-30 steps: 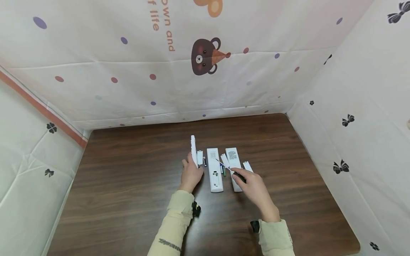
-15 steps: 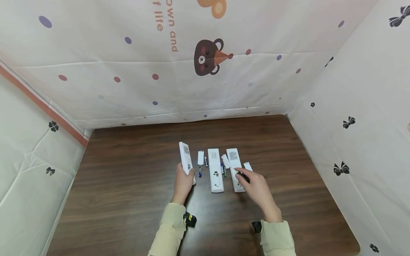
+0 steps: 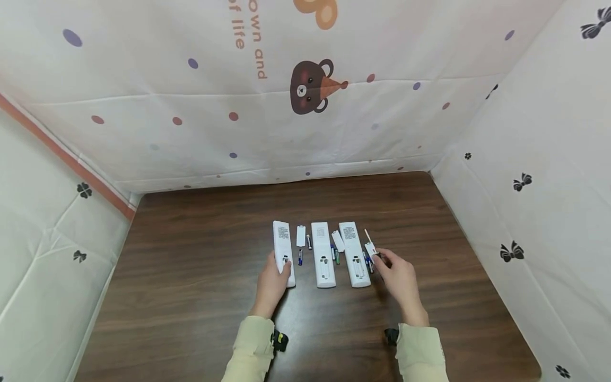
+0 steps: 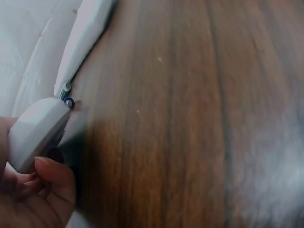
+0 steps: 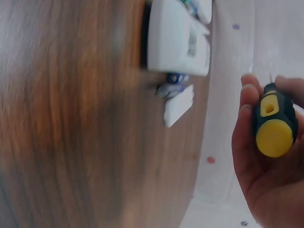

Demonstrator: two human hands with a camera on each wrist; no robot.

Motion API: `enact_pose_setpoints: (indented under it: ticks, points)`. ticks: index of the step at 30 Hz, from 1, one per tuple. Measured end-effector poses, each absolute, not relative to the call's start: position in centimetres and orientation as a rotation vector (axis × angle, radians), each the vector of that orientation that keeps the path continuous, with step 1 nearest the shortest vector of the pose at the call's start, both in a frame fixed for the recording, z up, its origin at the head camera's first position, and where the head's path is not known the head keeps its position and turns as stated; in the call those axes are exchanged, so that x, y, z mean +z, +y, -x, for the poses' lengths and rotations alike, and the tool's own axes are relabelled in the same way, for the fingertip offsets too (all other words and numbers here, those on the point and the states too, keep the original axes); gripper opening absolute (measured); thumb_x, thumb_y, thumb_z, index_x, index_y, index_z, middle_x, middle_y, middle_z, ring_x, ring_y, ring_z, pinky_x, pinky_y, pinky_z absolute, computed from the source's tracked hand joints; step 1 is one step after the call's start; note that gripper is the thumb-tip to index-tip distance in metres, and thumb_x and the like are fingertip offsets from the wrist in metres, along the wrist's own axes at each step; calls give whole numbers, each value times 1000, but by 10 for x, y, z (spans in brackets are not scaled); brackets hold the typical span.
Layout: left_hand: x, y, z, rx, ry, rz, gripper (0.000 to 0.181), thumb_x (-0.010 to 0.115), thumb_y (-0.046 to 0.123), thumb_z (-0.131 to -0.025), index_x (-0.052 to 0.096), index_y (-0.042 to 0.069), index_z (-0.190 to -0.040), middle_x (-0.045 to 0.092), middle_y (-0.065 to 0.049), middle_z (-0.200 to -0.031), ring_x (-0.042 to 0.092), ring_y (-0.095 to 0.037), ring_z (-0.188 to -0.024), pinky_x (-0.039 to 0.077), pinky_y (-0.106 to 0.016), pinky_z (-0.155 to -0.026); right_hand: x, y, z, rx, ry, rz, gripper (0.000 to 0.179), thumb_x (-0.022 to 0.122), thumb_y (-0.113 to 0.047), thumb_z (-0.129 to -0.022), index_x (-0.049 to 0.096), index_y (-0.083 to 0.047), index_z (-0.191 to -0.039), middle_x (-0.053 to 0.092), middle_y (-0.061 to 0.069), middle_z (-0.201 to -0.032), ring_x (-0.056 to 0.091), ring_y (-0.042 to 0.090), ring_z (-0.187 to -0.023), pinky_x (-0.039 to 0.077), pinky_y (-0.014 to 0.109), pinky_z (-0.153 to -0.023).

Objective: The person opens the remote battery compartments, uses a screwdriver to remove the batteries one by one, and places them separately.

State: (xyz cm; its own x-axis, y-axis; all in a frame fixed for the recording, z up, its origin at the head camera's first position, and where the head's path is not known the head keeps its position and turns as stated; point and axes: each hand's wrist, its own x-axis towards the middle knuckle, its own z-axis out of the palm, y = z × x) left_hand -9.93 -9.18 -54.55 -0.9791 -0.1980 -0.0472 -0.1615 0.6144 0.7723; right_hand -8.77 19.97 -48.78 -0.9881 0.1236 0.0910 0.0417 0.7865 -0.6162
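Note:
My left hand (image 3: 271,286) grips the lower end of a white remote control (image 3: 282,239), back side up, its thumb near the uncovered battery compartment. In the left wrist view, fingers (image 4: 54,175) curl at that remote's end. My right hand (image 3: 400,278) holds a screwdriver (image 5: 274,135) with a yellow and black handle. Its thin shaft (image 3: 368,236) points away, over a loose battery cover (image 3: 371,248). Two more remotes, a middle one (image 3: 321,239) and a right one (image 3: 350,241), lie back side up with uncovered battery compartments.
Another battery cover (image 3: 300,236) and batteries (image 3: 300,258) lie between the left and middle remotes. A third cover (image 3: 338,241) and batteries (image 3: 337,257) lie between the middle and right ones. More batteries (image 3: 368,263) lie by my right hand. Patterned cloth (image 3: 267,132) borders the brown table (image 3: 200,297).
My left hand has turned the left remote from on edge to back side up and moved it slightly left and nearer. My right hand has shifted right with the screwdriver, off the right remote.

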Motion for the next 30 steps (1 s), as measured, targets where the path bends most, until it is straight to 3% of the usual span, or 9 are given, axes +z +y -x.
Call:
enact_pose_setpoints:
  ticks: [7,15,20,30]
  points:
    - [-543,-96,96,-1042,-2882,-224,52,56,32,-87,39,5,-127,62,-13,-83,59,-26,-66,46,-39,-52,-504,216,101,957,-2801,316,30,54,-30,-89,63,-7,-106,60,8,-86,54,22,-75,42,38,-64]
    - [-540,-101,90,-881,-2971,-201,46,57,31,-86,46,1,-119,59,-15,-69,56,-31,-57,43,-43,-49,-519,228,116,947,-2928,325,35,51,-32,-90,61,-6,-110,55,8,-84,46,22,-69,35,32,-58]
    - [-540,-103,87,-879,-2971,-157,48,56,29,-87,45,4,-125,62,-16,-73,58,-31,-59,44,-43,-49,-530,231,119,970,-3002,360,35,51,-32,-90,59,-6,-113,59,9,-89,50,22,-71,39,36,-61]
    - [-539,-97,89,-924,-2989,-122,48,56,31,-87,44,10,-127,64,-12,-80,59,-28,-64,44,-42,-52,-536,234,135,841,-3040,469,32,52,-37,-88,58,-12,-107,56,4,-83,49,20,-64,35,31,-49]
